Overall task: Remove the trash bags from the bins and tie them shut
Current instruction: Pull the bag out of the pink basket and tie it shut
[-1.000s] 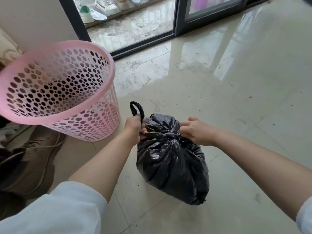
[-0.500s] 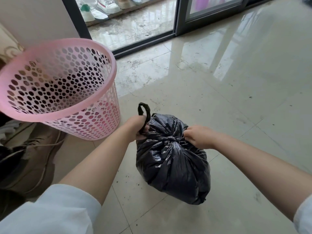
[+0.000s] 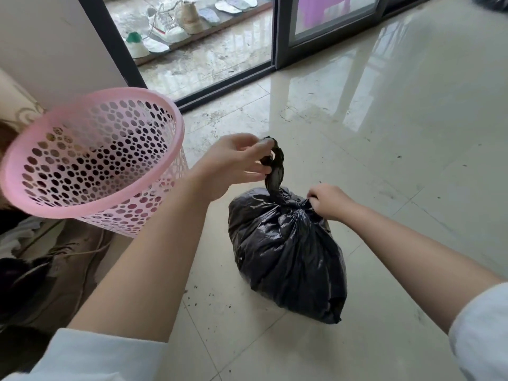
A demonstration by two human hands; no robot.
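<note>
The black trash bag [image 3: 288,254] sits on the tiled floor [image 3: 412,160], right of the empty pink perforated bin [image 3: 90,160]. My left hand [image 3: 233,166] pinches one twisted handle tail upward; my right hand [image 3: 328,202] clamps the other beside the knot [image 3: 292,203], providing counter-tension for cinching.

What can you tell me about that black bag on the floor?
The black trash bag is thin, crinkled, glossy plastic, bulging full, and sits on the tiled floor right of the pink bin. Its neck is gathered into a knot. The left hand pulls one twisted tail upward; the right hand pinches the other beside the knot.
</note>
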